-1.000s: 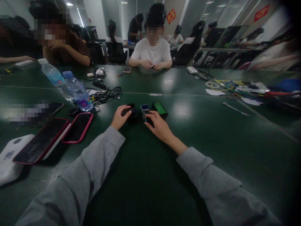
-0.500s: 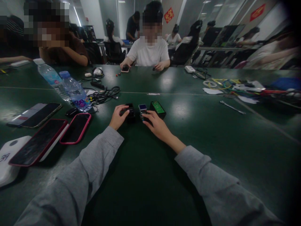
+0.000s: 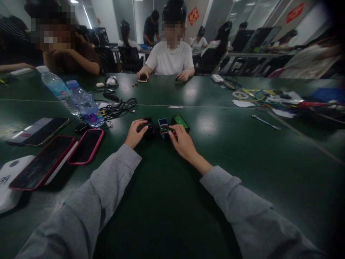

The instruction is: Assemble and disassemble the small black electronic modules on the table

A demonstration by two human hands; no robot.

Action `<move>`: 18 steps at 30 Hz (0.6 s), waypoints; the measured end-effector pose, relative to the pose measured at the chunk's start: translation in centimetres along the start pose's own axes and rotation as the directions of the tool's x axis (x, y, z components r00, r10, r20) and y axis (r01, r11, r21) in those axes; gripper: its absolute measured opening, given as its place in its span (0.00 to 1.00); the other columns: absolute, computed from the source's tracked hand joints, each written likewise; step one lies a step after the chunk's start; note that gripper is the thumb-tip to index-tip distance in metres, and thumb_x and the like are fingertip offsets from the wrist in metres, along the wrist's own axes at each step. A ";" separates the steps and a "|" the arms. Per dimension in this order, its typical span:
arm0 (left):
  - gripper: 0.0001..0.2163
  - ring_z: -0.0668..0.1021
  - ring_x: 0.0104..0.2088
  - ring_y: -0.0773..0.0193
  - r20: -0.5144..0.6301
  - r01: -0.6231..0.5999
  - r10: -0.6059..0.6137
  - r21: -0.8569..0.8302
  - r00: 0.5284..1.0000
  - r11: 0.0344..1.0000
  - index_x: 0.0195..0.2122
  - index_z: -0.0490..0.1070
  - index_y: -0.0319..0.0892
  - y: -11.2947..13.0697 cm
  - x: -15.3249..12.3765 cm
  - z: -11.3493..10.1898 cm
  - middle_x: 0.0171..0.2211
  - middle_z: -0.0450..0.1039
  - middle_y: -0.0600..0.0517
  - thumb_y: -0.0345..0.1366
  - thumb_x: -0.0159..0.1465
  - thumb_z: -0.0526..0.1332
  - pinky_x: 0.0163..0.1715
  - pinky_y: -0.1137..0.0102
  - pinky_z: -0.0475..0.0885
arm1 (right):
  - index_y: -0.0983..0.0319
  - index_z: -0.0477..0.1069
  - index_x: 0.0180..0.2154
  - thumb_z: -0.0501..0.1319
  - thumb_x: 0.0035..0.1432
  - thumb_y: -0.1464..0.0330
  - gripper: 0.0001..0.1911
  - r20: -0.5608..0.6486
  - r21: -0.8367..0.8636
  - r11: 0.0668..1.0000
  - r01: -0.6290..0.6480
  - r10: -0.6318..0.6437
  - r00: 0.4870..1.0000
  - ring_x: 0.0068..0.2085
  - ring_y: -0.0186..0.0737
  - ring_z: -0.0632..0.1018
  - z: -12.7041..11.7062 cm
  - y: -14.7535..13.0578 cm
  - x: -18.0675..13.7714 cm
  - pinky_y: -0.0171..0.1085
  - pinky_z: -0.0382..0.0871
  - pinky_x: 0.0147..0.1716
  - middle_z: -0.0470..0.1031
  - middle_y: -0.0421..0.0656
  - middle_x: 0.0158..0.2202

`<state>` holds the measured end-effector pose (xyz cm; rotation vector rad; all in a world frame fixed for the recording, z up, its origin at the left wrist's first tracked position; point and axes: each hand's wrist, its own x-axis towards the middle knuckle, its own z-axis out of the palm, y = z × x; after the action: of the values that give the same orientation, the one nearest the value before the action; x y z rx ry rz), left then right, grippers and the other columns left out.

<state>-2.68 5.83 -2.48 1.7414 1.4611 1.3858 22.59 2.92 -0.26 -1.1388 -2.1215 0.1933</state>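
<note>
Three small electronic parts lie in a row on the dark green table (image 3: pixel 167 201): a black block (image 3: pixel 149 128), a small module with a blue top (image 3: pixel 162 123), and a black case with a green board (image 3: pixel 181 121). My left hand (image 3: pixel 134 133) curls over the black block, fingers closed on its near side. My right hand (image 3: pixel 182 142) rests on the table with its fingers bent against the blue-topped module and the near edge of the green-board case. Both sleeves are grey.
Left of my hands lie several phones, two in red cases (image 3: pixel 85 145), two water bottles (image 3: pixel 84 104) and a tangle of black cables (image 3: pixel 118 108). A person in white (image 3: pixel 169 57) sits opposite. A metal tool (image 3: pixel 265 122) and coloured wires (image 3: pixel 269 97) lie to the right.
My hands have stayed on the parts. The right hand's fingers have shifted slightly toward the green-board case. The person opposite has moved one hand onto a phone.
</note>
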 end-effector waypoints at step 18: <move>0.11 0.71 0.56 0.57 -0.023 0.000 0.000 0.010 1.000 1.000 0.47 0.76 0.45 0.0 0.1 0.0 0.53 0.68 0.47 0.34 0.68 0.56 0.60 0.56 0.65 | 0.59 0.68 0.52 0.54 0.69 0.55 0.18 0.078 -0.071 0.994 0.085 -0.079 0.994 0.54 0.53 0.73 -0.1 0.0 0.1 0.53 0.73 0.49 0.66 0.52 0.56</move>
<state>-2.72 5.94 -2.47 1.7373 1.4830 1.4055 22.57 2.93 -0.16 -1.0999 -2.2543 0.1223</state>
